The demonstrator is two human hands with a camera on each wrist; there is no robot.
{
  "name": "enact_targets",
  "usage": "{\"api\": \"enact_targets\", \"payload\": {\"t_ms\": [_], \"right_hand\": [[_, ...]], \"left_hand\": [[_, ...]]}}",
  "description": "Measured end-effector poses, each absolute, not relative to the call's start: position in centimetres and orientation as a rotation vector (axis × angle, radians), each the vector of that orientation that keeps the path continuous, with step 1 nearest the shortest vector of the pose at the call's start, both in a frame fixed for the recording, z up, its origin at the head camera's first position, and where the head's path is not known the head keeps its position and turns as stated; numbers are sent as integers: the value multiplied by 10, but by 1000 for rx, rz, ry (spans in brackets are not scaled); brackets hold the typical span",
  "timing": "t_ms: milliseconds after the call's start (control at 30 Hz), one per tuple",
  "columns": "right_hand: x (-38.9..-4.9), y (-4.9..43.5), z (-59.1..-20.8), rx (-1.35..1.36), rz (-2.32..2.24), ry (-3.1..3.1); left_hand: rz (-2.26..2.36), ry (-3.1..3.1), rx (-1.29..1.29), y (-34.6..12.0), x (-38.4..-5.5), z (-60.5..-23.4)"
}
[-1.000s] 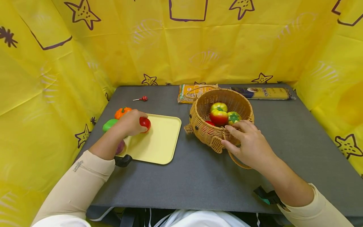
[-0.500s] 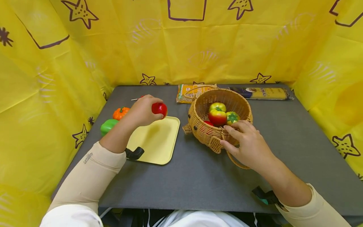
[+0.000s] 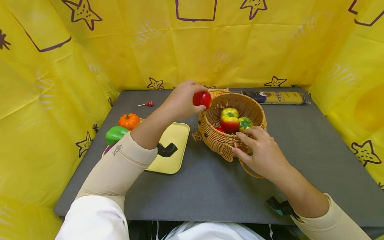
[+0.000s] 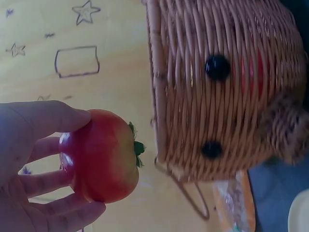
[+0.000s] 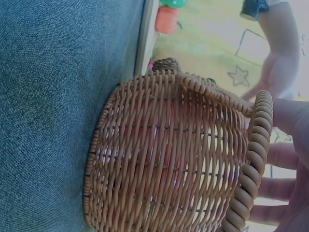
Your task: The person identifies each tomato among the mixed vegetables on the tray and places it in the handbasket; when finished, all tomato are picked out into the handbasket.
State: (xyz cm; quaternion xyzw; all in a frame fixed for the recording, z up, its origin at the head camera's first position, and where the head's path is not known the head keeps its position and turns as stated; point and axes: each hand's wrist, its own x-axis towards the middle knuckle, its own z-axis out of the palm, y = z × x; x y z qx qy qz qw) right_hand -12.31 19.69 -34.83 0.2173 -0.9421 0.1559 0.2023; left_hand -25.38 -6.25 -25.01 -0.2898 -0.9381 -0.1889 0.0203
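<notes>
My left hand (image 3: 183, 101) holds a red tomato (image 4: 104, 157) between thumb and fingers, raised near the basket's left rim. Its green stem faces the basket in the left wrist view. The pig-shaped wicker basket (image 3: 214, 138) has black eyes and a woven snout; inside lie red-yellow tomatoes (image 3: 229, 124), one with a green top (image 3: 246, 123). With relaxed fingers, my right hand (image 3: 267, 151) rests at the basket's near right rim, thumb low by the wicker ear (image 3: 227, 152). In the right wrist view, the twisted handle (image 5: 251, 169) partly hides those fingers.
A yellow tray (image 3: 175, 143) lies left of the basket, partly under my left forearm. Beside it are an orange pumpkin (image 3: 129, 121), a green pepper (image 3: 116, 134) and something purple (image 3: 108, 148). Farther back lie a lollipop (image 3: 149, 104), an orange packet (image 3: 216, 94) and a long packet (image 3: 277, 98).
My left hand has lifted the tomato from the tray's far left area and carried it rightward to the basket's rim. My right hand has stayed at the basket.
</notes>
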Motion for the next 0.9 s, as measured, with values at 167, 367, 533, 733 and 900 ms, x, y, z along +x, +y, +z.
{"api": "enact_targets", "payload": {"t_ms": [167,367,533,733,900], "right_hand": [[-125,195,-348,610,433,-2633],[-124,191,-349,585,444,-2678],[-122,189,-350,574,440,-2703],[-124,189,-349,583,428,-2689],[-123,189,-348,582,422,-2688]], "left_hand": [[-504,-2910,-1021,-32,-249,-256],[-395,-2932,-1078,-13,-253,-274],[-300,-2995,-1048,-7,-258,-286],[-269,-3007,-1068,-4,-259,-287],[-315,-3014,-1070,-7,-256,-284]]}}
